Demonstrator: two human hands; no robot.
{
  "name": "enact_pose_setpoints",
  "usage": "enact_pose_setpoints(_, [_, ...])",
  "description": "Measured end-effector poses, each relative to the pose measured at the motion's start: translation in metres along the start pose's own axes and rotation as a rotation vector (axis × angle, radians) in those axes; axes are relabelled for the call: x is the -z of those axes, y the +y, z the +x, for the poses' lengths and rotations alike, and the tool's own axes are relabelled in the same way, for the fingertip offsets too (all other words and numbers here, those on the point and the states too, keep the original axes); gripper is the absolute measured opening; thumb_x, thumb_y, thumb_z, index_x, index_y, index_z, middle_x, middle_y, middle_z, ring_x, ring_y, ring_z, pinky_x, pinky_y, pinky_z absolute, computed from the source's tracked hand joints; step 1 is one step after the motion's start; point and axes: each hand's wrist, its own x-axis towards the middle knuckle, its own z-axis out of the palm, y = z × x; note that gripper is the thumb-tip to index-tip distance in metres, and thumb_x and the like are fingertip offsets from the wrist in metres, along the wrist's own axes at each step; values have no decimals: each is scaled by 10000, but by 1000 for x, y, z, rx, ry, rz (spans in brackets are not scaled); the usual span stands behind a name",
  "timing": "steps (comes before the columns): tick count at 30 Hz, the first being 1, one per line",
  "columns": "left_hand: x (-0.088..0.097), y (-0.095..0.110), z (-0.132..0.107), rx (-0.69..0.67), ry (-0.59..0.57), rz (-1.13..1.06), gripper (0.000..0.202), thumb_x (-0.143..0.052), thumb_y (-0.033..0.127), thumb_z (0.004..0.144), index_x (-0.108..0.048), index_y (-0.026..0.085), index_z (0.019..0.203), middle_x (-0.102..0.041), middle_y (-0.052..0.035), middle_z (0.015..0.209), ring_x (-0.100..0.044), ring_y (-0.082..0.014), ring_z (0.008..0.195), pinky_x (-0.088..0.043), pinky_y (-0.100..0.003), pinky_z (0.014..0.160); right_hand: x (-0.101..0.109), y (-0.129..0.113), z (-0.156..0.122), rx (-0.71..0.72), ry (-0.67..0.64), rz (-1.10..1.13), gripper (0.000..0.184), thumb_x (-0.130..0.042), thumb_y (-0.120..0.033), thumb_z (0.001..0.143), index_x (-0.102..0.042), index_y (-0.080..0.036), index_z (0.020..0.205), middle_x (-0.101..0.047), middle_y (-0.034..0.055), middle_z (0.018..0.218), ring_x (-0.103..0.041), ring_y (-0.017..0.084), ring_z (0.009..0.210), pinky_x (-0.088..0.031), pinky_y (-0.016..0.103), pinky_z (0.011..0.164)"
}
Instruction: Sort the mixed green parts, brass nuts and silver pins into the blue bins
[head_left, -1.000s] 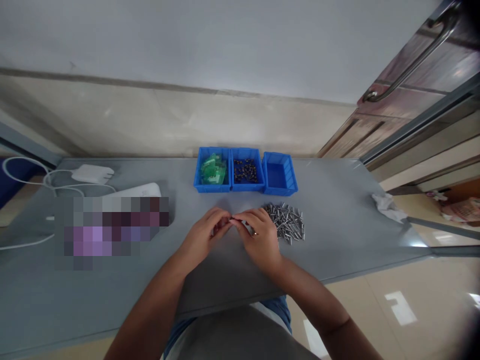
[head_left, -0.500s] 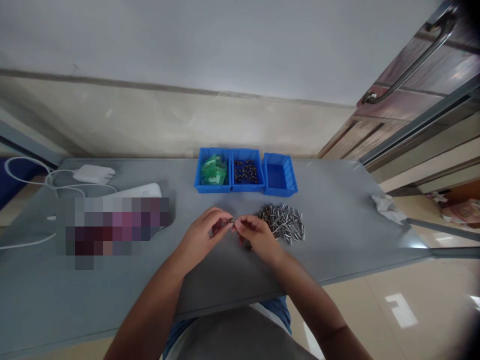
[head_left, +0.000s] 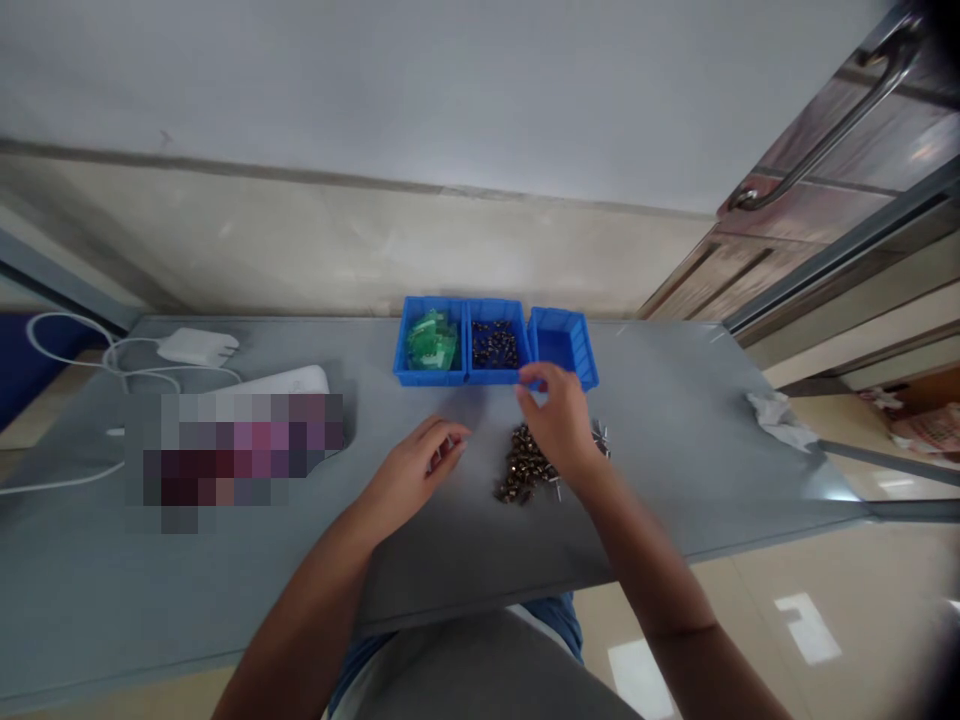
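Note:
My left hand (head_left: pixel 420 467) hovers over the grey table, fingers loosely curled, with a small gap between thumb and fingertips and nothing visible there. In front of the blue bins my right hand (head_left: pixel 559 415) is raised, its thumb and fingers drawn together; whatever they hold, if anything, is too small to make out. Under and left of that hand lies a pile of small brass-coloured metal fittings (head_left: pixel 523 468). Silver metal pins (head_left: pixel 600 437) beside them are mostly covered by my right hand and wrist. The middle blue bin (head_left: pixel 495 377) contains similar small dark metal pieces.
Green plastic pieces (head_left: pixel 433 342) fill the left blue bin (head_left: pixel 427 379). The right blue bin (head_left: pixel 581 345) is partly behind my right hand. A white charger (head_left: pixel 196 346) with cables and a white device (head_left: pixel 296 381) lie at left. Crumpled tissue (head_left: pixel 778 418) sits at the right edge.
My right hand has left my left hand and moved up and right to the bins. The small metal piece between my fingertips no longer shows. My left hand stays in place.

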Motion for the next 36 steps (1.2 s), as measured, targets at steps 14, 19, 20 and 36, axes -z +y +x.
enact_pose_setpoints(14, [-3, -5, 1, -33, 3, 39, 169, -392, 254, 875, -499, 212, 999, -523, -25, 933, -530, -129, 799, -441, -243, 665, -9, 11, -41, -18, -409, -370, 136, -568, -138, 705, -618, -166, 827, -579, 104, 898, -477, 227, 868, -347, 331, 746])
enact_pose_setpoints(19, [-3, -4, 1, -39, -2, 27, 177, -392, 253, 876, -502, 210, 1008, -513, -22, 916, -527, -123, 784, -444, -253, 693, -7, 8, -46, -33, -370, -419, 108, -577, -184, 721, -597, -159, 825, -585, 110, 874, -483, 230, 855, -349, 325, 717])
enact_pose_setpoints(20, [-3, -5, 1, -38, 0, 26, 178, -392, 253, 876, -503, 209, 1008, -513, -23, 918, -527, -123, 783, -445, -253, 693, -7, 8, -47, -32, -372, -424, 92, -575, -190, 726, -597, -160, 810, -592, 109, 863, -486, 231, 847, -348, 323, 706])
enact_pose_setpoints(36, [-5, -5, 1, -37, -27, 20, 154, -419, 239, 864, -492, 210, 996, -506, -17, 907, -528, -109, 750, -444, -227, 640, -3, 5, -41, -114, -193, 154, 68, -553, -122, 684, -599, -170, 700, -608, 10, 689, -509, 121, 623, -373, 237, 614])
